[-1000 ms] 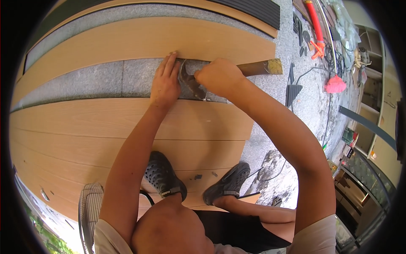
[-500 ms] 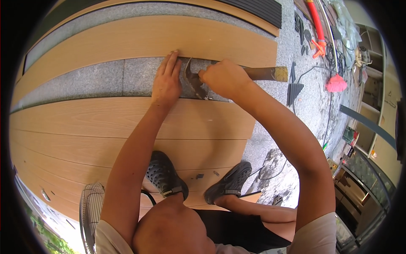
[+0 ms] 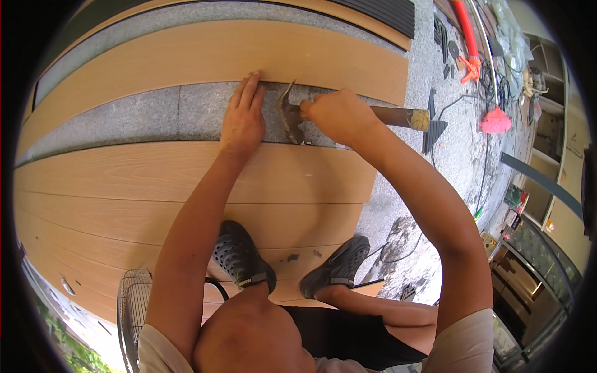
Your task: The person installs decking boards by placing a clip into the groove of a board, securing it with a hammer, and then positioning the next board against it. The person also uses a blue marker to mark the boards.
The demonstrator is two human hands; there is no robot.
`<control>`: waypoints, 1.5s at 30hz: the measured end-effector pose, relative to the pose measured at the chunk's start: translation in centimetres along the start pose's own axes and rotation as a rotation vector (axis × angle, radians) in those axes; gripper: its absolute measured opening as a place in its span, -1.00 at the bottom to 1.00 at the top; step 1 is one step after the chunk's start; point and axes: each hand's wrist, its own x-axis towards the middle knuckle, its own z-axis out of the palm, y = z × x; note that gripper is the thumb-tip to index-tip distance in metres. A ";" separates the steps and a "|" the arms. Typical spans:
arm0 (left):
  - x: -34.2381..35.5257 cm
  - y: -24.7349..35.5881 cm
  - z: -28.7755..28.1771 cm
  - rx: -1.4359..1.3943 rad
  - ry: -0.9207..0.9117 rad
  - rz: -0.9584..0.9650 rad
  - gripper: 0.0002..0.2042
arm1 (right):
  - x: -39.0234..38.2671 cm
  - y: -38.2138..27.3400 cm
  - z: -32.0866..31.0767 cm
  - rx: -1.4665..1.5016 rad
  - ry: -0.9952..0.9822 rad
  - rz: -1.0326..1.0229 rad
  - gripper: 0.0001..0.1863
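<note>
My right hand is wrapped round a claw hammer, gripping the handle close to the head. The hammer's rusty metal head hangs over the grey stone strip, its lower end by the far edge of the fitted wood-coloured decking boards. Just left of it, my left hand lies stretched out across the strip, holding nothing. Its fingertips touch the near edge of a separate decking board on the far side. A small piece at the hammer's lower tip is too small to make out.
My dark clogs stand on the boards, with small dark bits between them. A wire-mesh item sits at the lower left. To the right are a pink brush, cables, a dark strip and shelves. Ribbed dark boards lie at the far side.
The hammer and my right hand have shifted slightly to the right, and the head has tilted a little. My left hand has barely moved.
</note>
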 end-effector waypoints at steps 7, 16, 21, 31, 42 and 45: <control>0.4 0.6 -0.3 0.038 -0.031 0.023 -0.56 | -4.3 2.9 1.5 0.179 0.026 0.309 -0.78; 0.4 0.7 -0.2 0.070 -0.040 0.003 -0.59 | -5.4 4.5 3.7 0.215 0.025 0.246 -0.74; 0.4 0.7 -0.1 0.059 -0.034 0.011 -0.58 | -4.8 4.4 3.4 0.155 -0.056 0.219 -0.80; 0.7 0.8 0.0 0.051 0.011 0.036 -0.64 | -13.0 5.4 4.0 0.499 0.127 0.587 -0.71; -0.4 1.2 -1.0 -0.121 -0.055 0.324 -0.72 | -26.3 2.7 21.2 1.071 0.411 1.327 -0.67; -1.8 2.1 -0.7 -0.219 -0.089 0.271 -0.65 | -26.2 1.5 21.8 0.994 0.355 1.335 -0.62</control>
